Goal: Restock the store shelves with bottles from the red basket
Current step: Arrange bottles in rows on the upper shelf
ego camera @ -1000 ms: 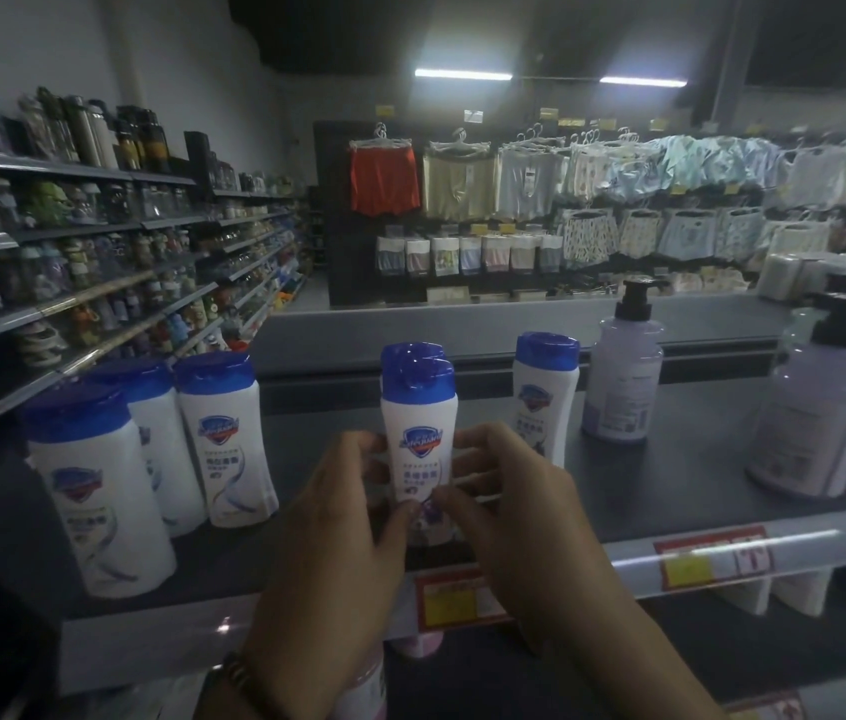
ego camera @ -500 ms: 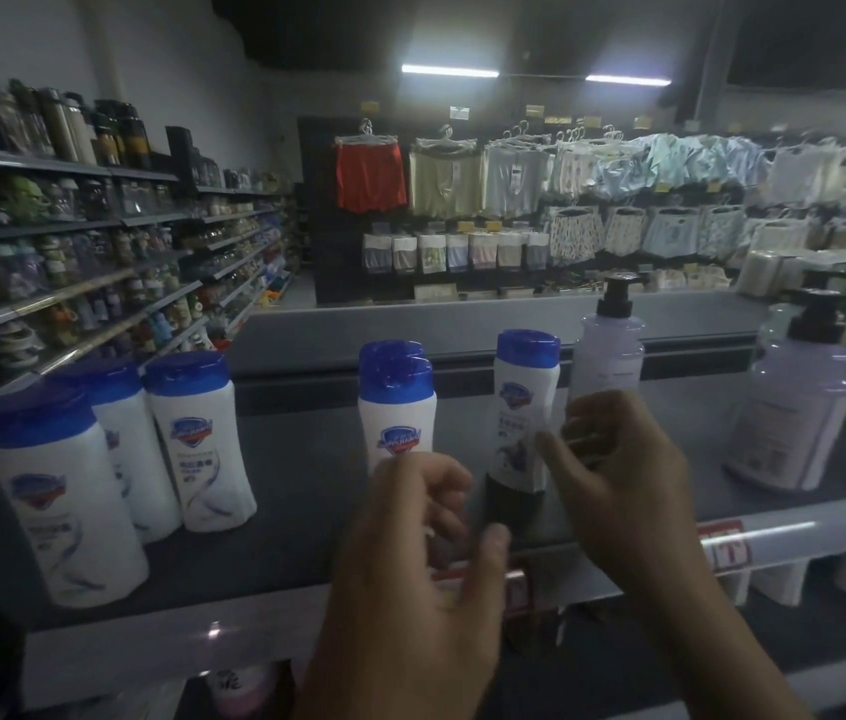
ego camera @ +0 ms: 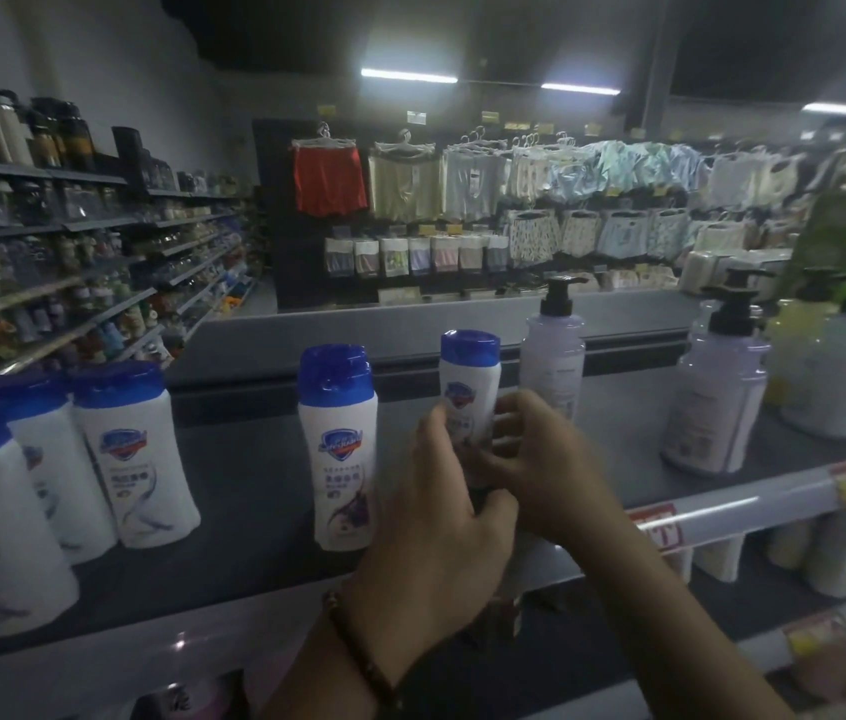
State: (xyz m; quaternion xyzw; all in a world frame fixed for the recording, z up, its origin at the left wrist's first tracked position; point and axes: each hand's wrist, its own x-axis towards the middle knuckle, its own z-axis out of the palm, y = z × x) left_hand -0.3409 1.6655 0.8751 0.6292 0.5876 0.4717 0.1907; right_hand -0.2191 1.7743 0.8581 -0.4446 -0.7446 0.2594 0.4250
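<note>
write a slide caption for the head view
Left hand and right hand grip an upright blue-capped bottle at the store shelf, between a matching bottle and a pump bottle.

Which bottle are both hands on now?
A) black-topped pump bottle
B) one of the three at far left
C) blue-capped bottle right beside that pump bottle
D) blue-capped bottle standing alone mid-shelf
C: the left hand and right hand wrap the lower body of the blue-capped bottle next to the pump bottle; the lone mid-shelf bottle stands untouched.
</note>
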